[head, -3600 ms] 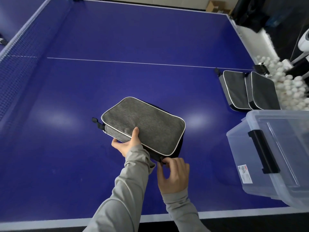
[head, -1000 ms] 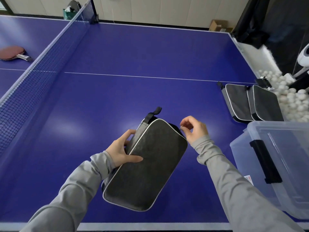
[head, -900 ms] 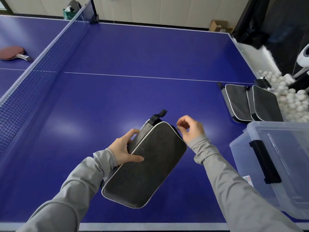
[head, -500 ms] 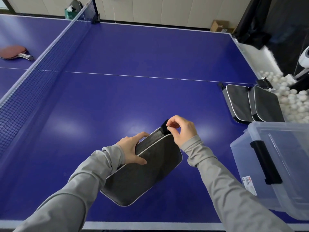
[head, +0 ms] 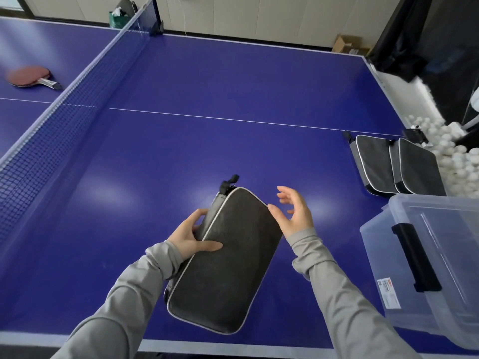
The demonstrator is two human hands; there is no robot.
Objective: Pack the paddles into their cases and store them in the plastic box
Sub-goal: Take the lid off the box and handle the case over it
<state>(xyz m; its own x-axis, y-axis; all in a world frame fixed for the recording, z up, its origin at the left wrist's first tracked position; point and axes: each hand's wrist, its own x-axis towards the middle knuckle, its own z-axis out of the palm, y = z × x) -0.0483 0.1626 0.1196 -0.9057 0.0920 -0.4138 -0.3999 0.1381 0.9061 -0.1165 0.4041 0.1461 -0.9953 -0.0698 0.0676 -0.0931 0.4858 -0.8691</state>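
A dark grey paddle case [head: 228,270] with white piping is held tilted above the near half of the blue table [head: 233,81]. My left hand [head: 191,235] grips its left edge, thumb across the front face. My right hand [head: 294,212] hovers just off the case's upper right corner, fingers spread and relaxed, holding nothing. The case's black zipper tab [head: 229,181] sticks up at the top. Two more grey cases [head: 394,168] lie side by side at the table's right edge. A clear plastic box [head: 430,265] with a black latch stands at the near right corner.
A red paddle [head: 29,77] lies beyond the net [head: 64,104] on the far left half. Several white balls [head: 456,156] are piled off the table's right side. A cardboard box [head: 348,45] sits by the back wall.
My right hand has let go of the zipper tab and moved right, opening beside the case. The case has turned more upright in my left hand.
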